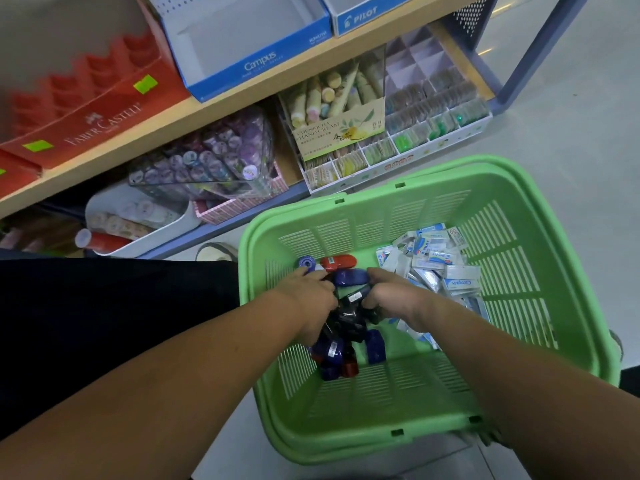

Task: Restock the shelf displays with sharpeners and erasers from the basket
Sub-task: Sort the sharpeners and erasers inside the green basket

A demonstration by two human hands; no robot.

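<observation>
Fingertips of left hand (310, 301) and right hand (394, 299) are hidden among sharpeners (349, 317); far left, red display (86, 109) is blurred and cropped; far tray (450, 133) holds packets, perhaps erasers, unreadable

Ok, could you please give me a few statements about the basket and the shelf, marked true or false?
1. Both the left hand and the right hand are inside the basket, gripping the sharpeners. True.
2. The erasers lie in the blue box on the shelf. False: they lie in the basket, to the right of the sharpeners, and the part of the blue box in view holds nothing.
3. The basket is red. False: it is green.
4. The red display stands on the shelf to the left of the blue box. True.
</observation>
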